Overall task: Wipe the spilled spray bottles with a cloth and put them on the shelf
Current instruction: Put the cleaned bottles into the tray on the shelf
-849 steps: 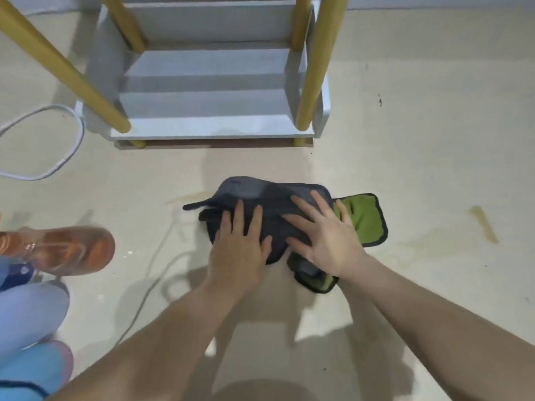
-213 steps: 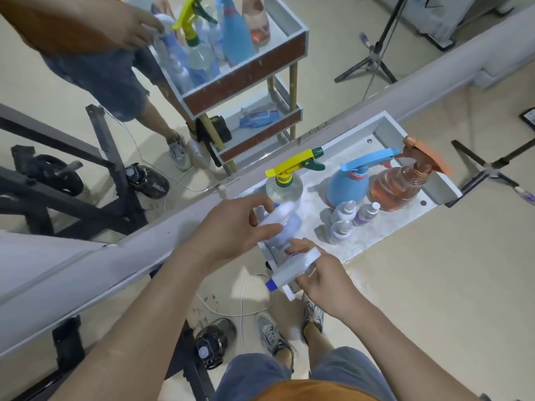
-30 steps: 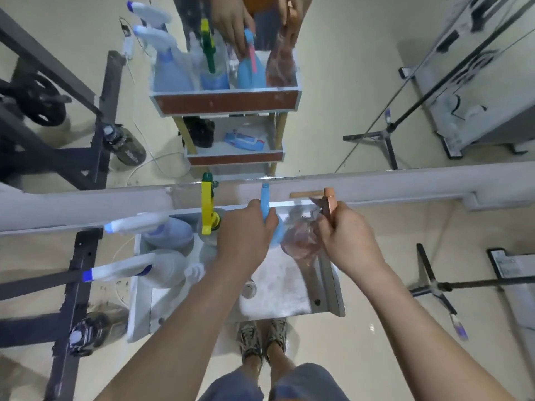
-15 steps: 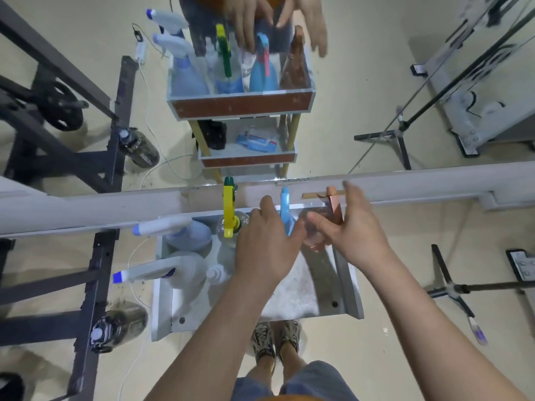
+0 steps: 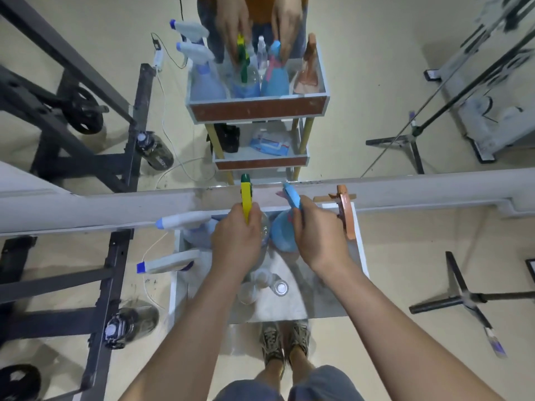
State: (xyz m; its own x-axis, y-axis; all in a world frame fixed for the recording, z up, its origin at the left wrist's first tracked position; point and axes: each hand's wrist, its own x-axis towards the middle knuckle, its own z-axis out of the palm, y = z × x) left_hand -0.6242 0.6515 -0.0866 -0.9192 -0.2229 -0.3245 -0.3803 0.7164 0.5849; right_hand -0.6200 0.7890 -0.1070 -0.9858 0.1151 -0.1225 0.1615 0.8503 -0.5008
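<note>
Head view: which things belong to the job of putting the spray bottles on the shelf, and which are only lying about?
Job:
shelf tray
yellow-trigger bottle, gripped by left hand
blue bottle, gripped by right hand
orange bottle
rear white-headed bottle
front white-headed bottle
small bottles

Lying about:
dark water bottle on the floor
black metal frame
tripod legs

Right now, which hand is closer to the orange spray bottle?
Right. The right hand holds the blue bottle just beside the orange spray bottle; the left hand is farther over, holding the yellow-trigger bottle.
</note>
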